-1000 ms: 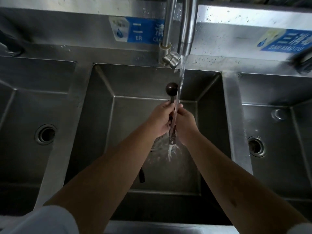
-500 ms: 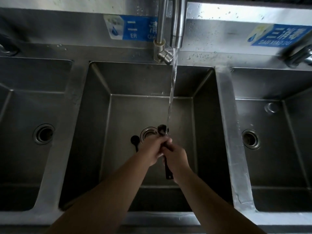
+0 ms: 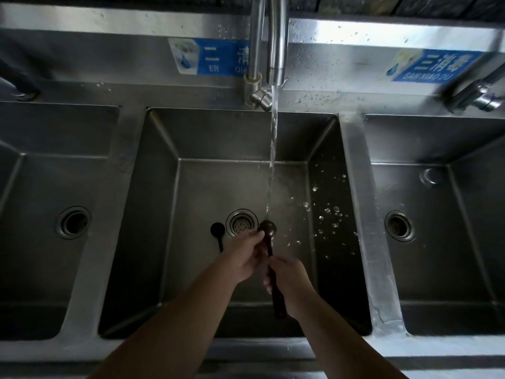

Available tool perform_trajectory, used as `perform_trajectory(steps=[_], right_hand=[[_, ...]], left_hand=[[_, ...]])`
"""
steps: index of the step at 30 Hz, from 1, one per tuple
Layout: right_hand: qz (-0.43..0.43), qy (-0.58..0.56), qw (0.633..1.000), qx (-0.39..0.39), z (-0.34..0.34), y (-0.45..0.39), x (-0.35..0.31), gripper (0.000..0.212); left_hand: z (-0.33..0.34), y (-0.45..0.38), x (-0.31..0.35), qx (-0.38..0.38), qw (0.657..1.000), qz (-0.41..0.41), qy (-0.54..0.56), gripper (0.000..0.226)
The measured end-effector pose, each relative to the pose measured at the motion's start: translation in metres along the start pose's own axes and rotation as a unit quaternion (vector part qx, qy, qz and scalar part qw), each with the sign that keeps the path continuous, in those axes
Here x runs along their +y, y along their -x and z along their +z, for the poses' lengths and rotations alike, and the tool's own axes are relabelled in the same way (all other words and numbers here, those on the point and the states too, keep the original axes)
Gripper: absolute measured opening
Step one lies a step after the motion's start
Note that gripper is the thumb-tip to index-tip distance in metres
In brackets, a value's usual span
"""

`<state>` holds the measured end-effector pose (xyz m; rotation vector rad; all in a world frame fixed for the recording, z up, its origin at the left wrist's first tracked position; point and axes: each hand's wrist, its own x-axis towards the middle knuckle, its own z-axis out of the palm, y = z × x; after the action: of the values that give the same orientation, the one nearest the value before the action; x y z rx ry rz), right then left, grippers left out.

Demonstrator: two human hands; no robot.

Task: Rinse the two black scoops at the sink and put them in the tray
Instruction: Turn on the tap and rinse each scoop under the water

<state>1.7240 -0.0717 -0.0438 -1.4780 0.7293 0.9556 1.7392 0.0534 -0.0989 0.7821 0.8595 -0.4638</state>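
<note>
I hold one black scoop low in the middle sink basin, its round bowl right under the running water stream. My right hand grips its long handle, whose end sticks out below the hand. My left hand has its fingers on the neck just behind the bowl. The second black scoop lies on the basin floor, left of the drain strainer. No tray is in view.
The steel tap rises behind the middle basin. Basins with open drains lie to the left and right. Another tap stands at the far right. Water drops spatter the middle basin's right wall.
Both hands and the scoop dropped from high under the spout to just above the basin floor a second ago. In the last half second the bowl came under the stream and water splashes right.
</note>
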Motion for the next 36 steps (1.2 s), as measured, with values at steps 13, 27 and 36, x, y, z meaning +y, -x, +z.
perform_trajectory(steps=[13, 27, 36], right_hand=[[-0.069, -0.102, 0.987, -0.105, 0.016, -0.023, -0.078, 0.031], [-0.237, -0.112, 0.951, -0.163, 0.041, -0.009, -0.172, 0.029], [-0.081, -0.092, 0.989, -0.088, 0.022, -0.004, -0.089, 0.023]], left_hand=[[0.023, 0.002, 0.055, -0.075, 0.989, 0.069, -0.111, 0.029], [0.073, 0.013, 0.15, -0.049, 0.976, 0.195, -0.083, 0.023], [0.048, 0.017, 0.08, -0.033, 0.993, 0.094, -0.063, 0.015]])
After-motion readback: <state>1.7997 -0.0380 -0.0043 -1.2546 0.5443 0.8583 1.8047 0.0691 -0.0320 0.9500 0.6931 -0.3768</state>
